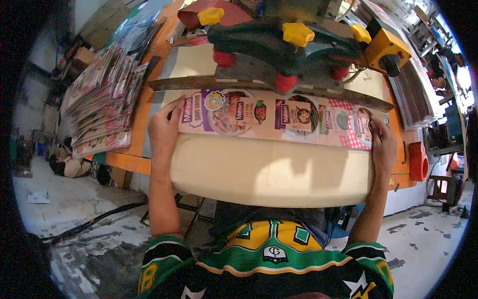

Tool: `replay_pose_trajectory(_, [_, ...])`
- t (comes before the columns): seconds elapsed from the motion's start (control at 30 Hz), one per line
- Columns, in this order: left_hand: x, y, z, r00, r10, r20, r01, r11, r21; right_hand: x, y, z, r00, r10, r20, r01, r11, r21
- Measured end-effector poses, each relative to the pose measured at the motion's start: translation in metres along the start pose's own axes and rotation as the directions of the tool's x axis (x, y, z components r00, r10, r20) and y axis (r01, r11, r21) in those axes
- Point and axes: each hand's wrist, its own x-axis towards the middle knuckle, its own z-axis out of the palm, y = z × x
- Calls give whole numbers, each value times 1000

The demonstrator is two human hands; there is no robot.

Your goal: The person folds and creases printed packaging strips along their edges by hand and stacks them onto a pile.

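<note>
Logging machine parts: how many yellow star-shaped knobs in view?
3: left knob, middle knob, right knob beside the yellow box; more may be hidden behind the machine.

Cannot read the sheet's (266, 118) smallest print, nor see its far edge, covered by the bar (323, 91). Cannot make out every fingertip of the left hand (164, 124) or right hand (383, 144), partly folded out of sight. Cannot follow the machine (259, 42) past the top edge, cut off there. Can see the right stack (416, 102) only in part, blocked by the yellow box (389, 49). Cannot read the left stack (102, 97), too small. Cannot identify the blurred clutter (450, 74) at far right. Can see the shirt (269, 279) only down to the bottom edge.
</note>
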Motion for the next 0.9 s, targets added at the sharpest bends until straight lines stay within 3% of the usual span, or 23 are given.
replay_pose_trajectory(0.2, [3,-7,5,998,65,14,-63,991,-116,-1,5,4,999,52,-15,-51,998,44])
replay_pose_trajectory(0.3, [1,5,4,991,137,3,-136,986,-98,-3,14,5,996,-5,-85,1,999,-45])
replay_pose_trajectory(0.37, [0,21,-4,999,-7,45,7,1000,10,-3,6,3,998,-3,-69,1,999,-32])
replay_pose_trajectory(0.77, [4,-4,3,996,88,27,-88,996,-10,-1,16,10,996,45,-80,-49,997,-55])
replay_pose_trajectory(0.9, [1,-4,4,998,56,18,-55,998,-15,-2,11,7,995,60,-82,-65,996,-61])
